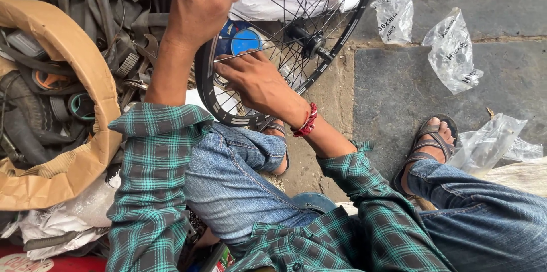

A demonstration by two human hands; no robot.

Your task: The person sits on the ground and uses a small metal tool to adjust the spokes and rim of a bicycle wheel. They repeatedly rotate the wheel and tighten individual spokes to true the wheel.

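Checked sleeves framed the work: at twelve o'clock the left hand (199,4) gripped the bicycle wheel (296,44) rim, while the right hand (256,81) pinched a loose spoke (228,58), so spoking seemed only partly finished.

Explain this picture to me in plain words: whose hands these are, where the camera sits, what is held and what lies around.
The camera sits on a seated person's head and looks down, so both hands are that person's own. The left hand grips the rim of a black spoked bicycle wheel. The right hand, with a red wrist thread, pinches a thin spoke inside the wheel. A cardboard box of old rubber tubes and parts stands on the left. Clear plastic bags lie on the stone floor near a sandalled foot.
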